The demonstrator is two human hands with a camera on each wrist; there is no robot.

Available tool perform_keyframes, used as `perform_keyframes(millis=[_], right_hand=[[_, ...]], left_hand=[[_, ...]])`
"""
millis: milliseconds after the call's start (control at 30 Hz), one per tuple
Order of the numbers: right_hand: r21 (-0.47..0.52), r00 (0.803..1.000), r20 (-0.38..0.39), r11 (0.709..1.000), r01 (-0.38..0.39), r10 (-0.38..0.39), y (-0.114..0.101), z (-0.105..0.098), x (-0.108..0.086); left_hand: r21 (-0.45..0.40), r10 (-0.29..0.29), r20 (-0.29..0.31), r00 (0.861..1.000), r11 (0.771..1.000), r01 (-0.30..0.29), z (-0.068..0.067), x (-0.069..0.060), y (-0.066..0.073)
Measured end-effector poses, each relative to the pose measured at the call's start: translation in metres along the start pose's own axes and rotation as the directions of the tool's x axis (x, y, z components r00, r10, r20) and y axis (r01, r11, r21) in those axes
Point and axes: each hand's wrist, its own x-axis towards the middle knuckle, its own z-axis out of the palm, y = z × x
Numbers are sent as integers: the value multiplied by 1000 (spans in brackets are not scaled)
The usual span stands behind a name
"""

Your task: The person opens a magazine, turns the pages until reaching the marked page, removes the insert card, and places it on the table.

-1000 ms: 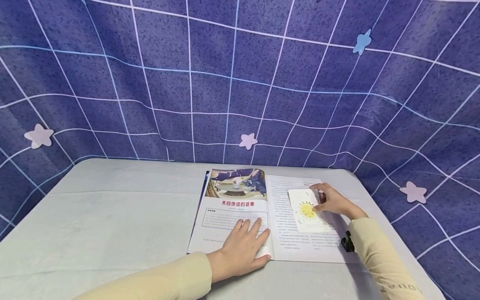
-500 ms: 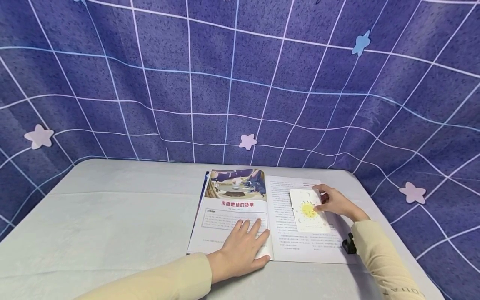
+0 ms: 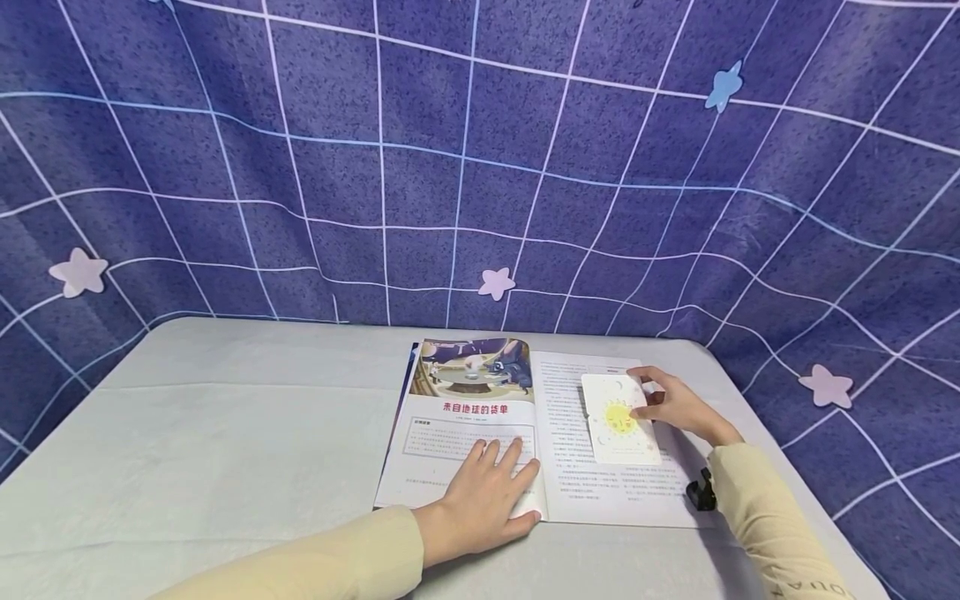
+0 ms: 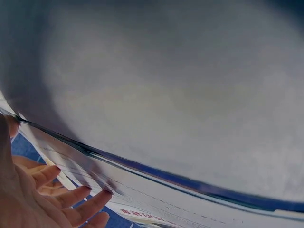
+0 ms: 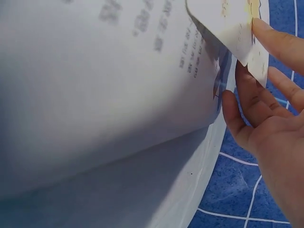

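Note:
An open book (image 3: 570,479) lies on the table, with a colour picture and red title on its left page. My left hand (image 3: 483,500) rests on that page's lower part, fingers spread; the left wrist view shows its fingers (image 4: 76,199) over the page. Above the right page, my right hand (image 3: 686,408) pinches the right edge of a white card (image 3: 611,446) with a yellow sun face. Thumb in front, other fingers behind, as the right wrist view shows. Two white layers of the card (image 5: 223,23) appear there; whether it is folded or doubled I cannot tell.
The grey-white cloth-covered table (image 3: 247,433) extends left of the book. A purple-blue curtain (image 3: 420,192) with white grid lines and star shapes stands behind and to the right. A small black device (image 3: 701,492) sits at my right wrist.
The card and my right hand have shifted slightly to the right, and the card's sun face shows a little more fully. My left hand has stayed still on the page.

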Motion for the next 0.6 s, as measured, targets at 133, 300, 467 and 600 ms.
perform_keyframes(millis=[133,300,467,600], right_hand=[[64,1000,0,998,-9,9,0,-1,-2],[105,1000,-18,994,25,-24,2,-1,-3],[106,999,-37,994,26,-23,4,-1,-3],[136,999,-29,990,20,-17,4,-2,-2]], left_hand=[[3,-1,-1,1000,1000,1,0,0,0],[-8,-1,-8,1000,1000,1,0,0,0],[-12,-3,-8,1000,1000,3,-1,-1,0],[-7,-3,-8,1000,1000,3,-1,0,1]])
